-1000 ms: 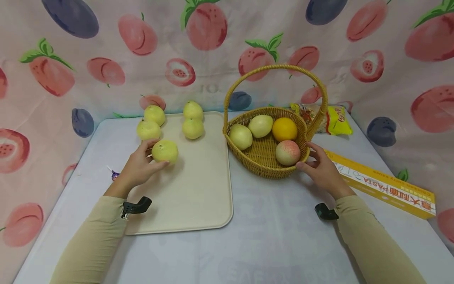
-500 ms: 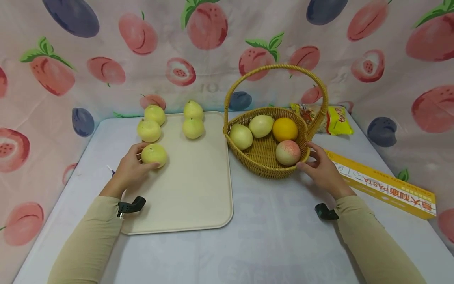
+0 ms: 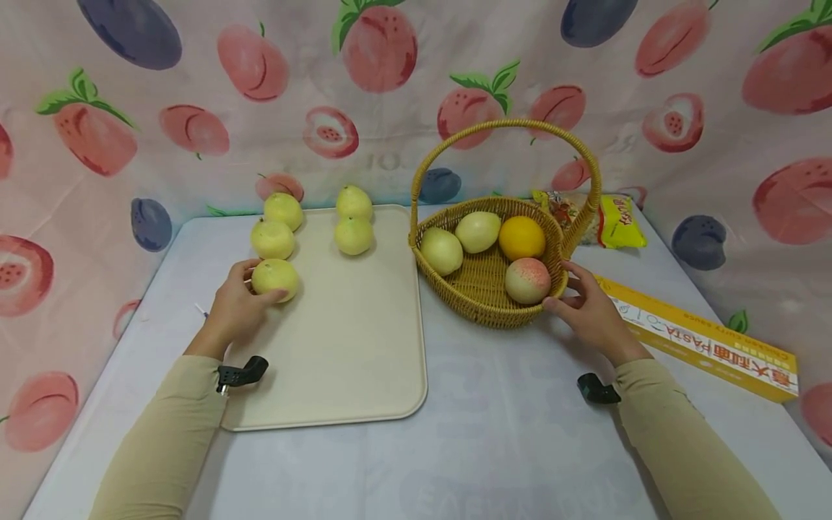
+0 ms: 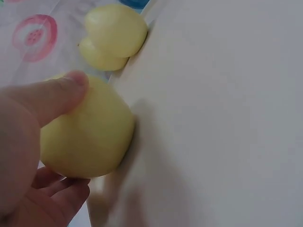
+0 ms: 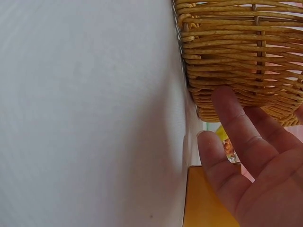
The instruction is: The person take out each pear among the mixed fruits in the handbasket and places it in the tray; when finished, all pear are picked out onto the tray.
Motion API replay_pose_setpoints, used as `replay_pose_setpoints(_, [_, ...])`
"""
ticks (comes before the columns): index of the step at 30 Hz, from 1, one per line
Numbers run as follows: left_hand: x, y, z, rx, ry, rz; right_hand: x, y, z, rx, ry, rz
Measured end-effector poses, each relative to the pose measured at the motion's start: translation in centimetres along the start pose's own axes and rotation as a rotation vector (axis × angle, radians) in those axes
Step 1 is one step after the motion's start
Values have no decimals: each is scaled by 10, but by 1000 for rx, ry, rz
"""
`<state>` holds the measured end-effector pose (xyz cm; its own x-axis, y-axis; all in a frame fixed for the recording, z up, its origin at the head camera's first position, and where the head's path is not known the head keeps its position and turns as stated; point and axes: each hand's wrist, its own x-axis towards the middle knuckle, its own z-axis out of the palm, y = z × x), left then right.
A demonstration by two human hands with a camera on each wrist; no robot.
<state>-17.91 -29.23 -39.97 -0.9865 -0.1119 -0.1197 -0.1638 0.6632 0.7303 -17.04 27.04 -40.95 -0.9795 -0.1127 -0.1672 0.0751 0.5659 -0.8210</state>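
The left hand [image 3: 237, 307] grasped a round, pale-yellow fruit [image 3: 276, 279] at the left edge of a cream rectangular tray [image 3: 344, 347]; the right hand [image 3: 594, 314] gripped a golden-brown wicker basket's right end [image 3: 560, 278].

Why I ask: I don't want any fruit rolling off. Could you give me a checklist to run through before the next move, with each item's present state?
1. Left hand has a grip on the pale yellow fruit: ok, thumb and fingers are on it.
2. That fruit rests fully on the tray: cannot tell; it is at the left edge.
3. It is free of the neighbouring fruit behind it: cannot tell; they nearly meet in the head view.
4. Right hand is on the basket: ok, at its right side.
5. Basket upright: ok.
6. Orange fruit inside the basket: ok.
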Motion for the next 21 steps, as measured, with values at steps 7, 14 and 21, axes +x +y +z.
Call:
replay_pose_setpoints(7, [2,-2,-1,-18,12,-6,0,0,0,0,-3,10])
replay_pose_setpoints(14, [5,-5,-1,-19,33,-15,-1,0,1,3,-7,10])
replay_pose_setpoints(21, [7,-3,-2,-19,59,-30,-1,0,0,3,-2,-7])
